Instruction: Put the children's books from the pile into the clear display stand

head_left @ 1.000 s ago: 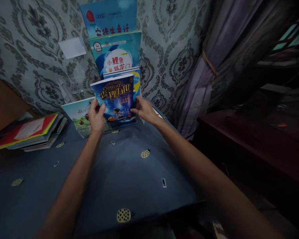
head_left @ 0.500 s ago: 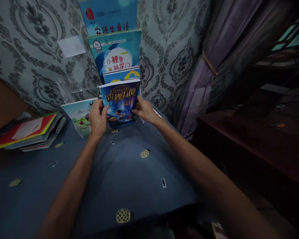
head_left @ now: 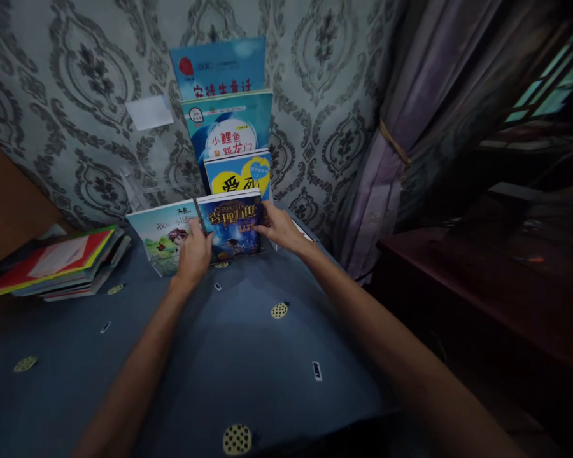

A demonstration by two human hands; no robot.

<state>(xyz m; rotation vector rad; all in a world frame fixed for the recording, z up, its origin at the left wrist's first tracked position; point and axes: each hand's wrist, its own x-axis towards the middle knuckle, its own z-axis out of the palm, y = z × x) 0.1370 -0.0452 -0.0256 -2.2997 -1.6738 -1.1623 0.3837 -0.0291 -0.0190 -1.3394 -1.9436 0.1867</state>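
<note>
A dark blue book [head_left: 233, 222] with gold lettering stands in the front row of a clear display stand. My left hand [head_left: 193, 254] grips its left edge, thumb on the cover side, and overlaps the light green-and-white book [head_left: 165, 232] beside it. My right hand [head_left: 281, 228] pinches the right edge between thumb and fingers. Just behind rises a blue book with a yellow heart [head_left: 241, 177], its lower part hidden. Higher up are a teal book [head_left: 232, 127] and a blue book [head_left: 219, 63], each partly covered by the one in front.
A stack of books and folders [head_left: 62, 264] lies at the left on the blue patterned tablecloth [head_left: 248, 356]. Behind the stand is a patterned wall [head_left: 325, 95] with a white card [head_left: 149, 112]. A tied purple curtain [head_left: 372, 203] and a dark red table [head_left: 458, 280] are on the right.
The dark blue book has moved down between my hands, uncovering more of the yellow-heart book behind it. Both hands keep their hold. The view has tilted up slightly.
</note>
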